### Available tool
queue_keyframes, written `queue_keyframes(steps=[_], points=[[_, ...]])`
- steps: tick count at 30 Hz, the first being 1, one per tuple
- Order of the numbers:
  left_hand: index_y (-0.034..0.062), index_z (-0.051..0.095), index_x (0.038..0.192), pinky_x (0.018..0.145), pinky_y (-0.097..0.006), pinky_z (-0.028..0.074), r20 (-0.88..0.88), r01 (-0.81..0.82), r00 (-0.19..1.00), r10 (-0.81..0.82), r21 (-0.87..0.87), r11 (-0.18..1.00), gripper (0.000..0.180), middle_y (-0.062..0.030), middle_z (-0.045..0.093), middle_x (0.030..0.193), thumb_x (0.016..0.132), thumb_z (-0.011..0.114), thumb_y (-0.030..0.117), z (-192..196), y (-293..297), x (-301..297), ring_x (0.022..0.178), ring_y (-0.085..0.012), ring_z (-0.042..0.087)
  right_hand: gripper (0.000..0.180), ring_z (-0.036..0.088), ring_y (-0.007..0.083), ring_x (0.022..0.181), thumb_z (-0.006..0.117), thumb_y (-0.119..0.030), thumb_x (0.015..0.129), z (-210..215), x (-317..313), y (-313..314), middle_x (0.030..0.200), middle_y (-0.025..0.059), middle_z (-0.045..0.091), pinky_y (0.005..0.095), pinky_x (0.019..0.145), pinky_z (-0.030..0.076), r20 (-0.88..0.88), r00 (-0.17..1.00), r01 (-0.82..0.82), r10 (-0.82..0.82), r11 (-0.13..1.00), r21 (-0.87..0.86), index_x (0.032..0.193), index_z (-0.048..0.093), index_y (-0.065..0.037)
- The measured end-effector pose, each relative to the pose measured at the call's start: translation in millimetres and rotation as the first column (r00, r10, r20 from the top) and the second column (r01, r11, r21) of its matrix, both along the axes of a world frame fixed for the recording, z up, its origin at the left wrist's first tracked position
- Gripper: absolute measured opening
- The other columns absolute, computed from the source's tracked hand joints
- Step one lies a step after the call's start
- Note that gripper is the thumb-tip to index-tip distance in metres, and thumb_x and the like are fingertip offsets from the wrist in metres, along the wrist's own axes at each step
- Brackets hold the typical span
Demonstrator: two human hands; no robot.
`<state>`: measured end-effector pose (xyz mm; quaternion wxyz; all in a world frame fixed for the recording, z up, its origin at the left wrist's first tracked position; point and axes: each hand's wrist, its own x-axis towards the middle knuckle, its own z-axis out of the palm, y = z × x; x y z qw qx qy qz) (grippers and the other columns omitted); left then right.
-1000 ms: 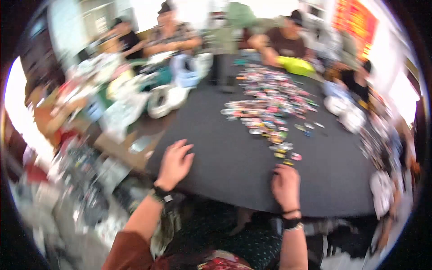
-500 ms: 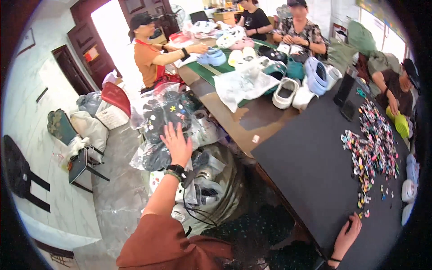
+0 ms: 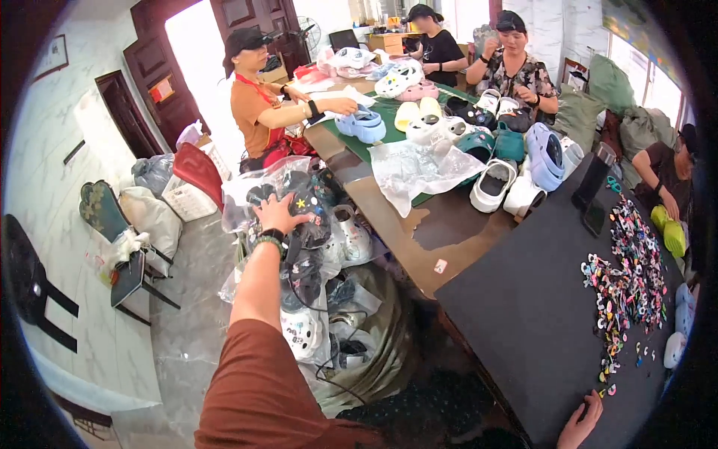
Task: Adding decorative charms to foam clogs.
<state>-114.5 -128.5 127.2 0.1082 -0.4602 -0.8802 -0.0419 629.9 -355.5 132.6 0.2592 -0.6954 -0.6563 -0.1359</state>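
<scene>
My left hand [image 3: 280,212] reaches out to the left and rests with fingers spread on a clear plastic bag of black clogs [image 3: 299,194], part of a heap of bagged dark and white clogs [image 3: 321,299] beside the table. A dark bracelet circles that wrist. My right hand [image 3: 580,425] lies at the near edge of the black table mat [image 3: 538,314], fingers loosely curled and holding nothing. Many small colourful shoe charms [image 3: 624,288] are spread over the right part of the mat.
Loose white, blue and teal clogs [image 3: 493,153] and a clear plastic sheet [image 3: 415,168] cover the far brown table [image 3: 404,217]. Several people sit around it. A chair with bags [image 3: 127,239] stands on the tiled floor at left; a red door [image 3: 247,15] behind.
My view swung left from the charm mat to the clog heap. The left hand left the mat and settled on the bagged clogs; the right hand stayed at the mat's near edge.
</scene>
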Motion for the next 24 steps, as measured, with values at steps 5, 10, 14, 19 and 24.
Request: queue_keyframes(steps=[5, 10, 14, 19, 24], points=[[0.0149, 0.076, 0.075, 0.081, -0.048, 0.041, -0.216, 0.222, 0.968, -0.126, 0.505, 0.834, 0.011, -0.0067, 0.064, 0.089, 0.076, 0.069, 0.023, -48, -9, -42, 0.093, -0.0284, 0.059, 0.018, 0.051, 0.0383, 0.115, 0.051, 0.004, 0.086, -34, 26, -4, 0.124, 0.0197, 0.057, 0.0453, 0.103, 0.038, -0.165, 0.986, -0.007, -0.003, 0.998, -0.063, 0.104, 0.054, 0.003], [0.0024, 0.065, 0.082, 0.073, -0.049, 0.046, -0.147, 0.100, 0.989, 0.014, 0.739, 0.667, 0.010, -0.0168, 0.062, 0.084, 0.086, 0.063, 0.011, -25, -10, -64, 0.084, -0.0377, 0.060, 0.018, 0.051, 0.0380, 0.117, 0.052, 0.004, 0.084, -15, 2, -3, 0.121, 0.0185, 0.057, 0.0455, 0.103, 0.038, -0.170, 0.984, 0.046, -0.056, 0.997, -0.062, 0.101, 0.055, 0.000], [0.0027, 0.063, 0.088, 0.076, -0.039, 0.047, -0.186, 0.274, 0.952, -0.242, 0.873, 0.405, 0.008, -0.0146, 0.062, 0.085, 0.091, 0.062, 0.010, 42, 7, -5, 0.080, -0.0299, 0.059, 0.022, 0.050, 0.0373, 0.121, 0.056, 0.002, 0.084, -18, 14, -11, 0.124, 0.0178, 0.057, 0.0464, 0.105, 0.037, -0.187, 0.968, 0.145, -0.165, 0.983, -0.115, 0.105, 0.057, 0.000], [0.0000, 0.058, 0.087, 0.079, -0.031, 0.045, -0.360, 0.573, 0.761, -0.540, 0.762, 0.300, 0.007, -0.0091, 0.058, 0.084, 0.093, 0.058, 0.003, 155, -21, 107, 0.081, -0.0214, 0.056, 0.018, 0.054, 0.0366, 0.113, 0.060, 0.001, 0.080, -14, -6, 9, 0.117, 0.0159, 0.062, 0.0456, 0.099, 0.040, -0.240, 0.969, 0.065, -0.062, 0.998, 0.005, 0.098, 0.061, -0.002], [0.0000, 0.055, 0.089, 0.081, -0.028, 0.043, -0.195, 0.569, 0.446, -0.874, 0.815, 0.108, 0.004, -0.0061, 0.054, 0.085, 0.091, 0.057, -0.001, 157, 5, 255, 0.084, -0.0171, 0.052, 0.019, 0.055, 0.0333, 0.113, 0.062, -0.001, 0.080, -14, 5, 1, 0.116, 0.0125, 0.063, 0.0442, 0.096, 0.041, -0.235, 0.970, 0.080, -0.069, 0.996, 0.041, 0.099, 0.063, -0.004]])
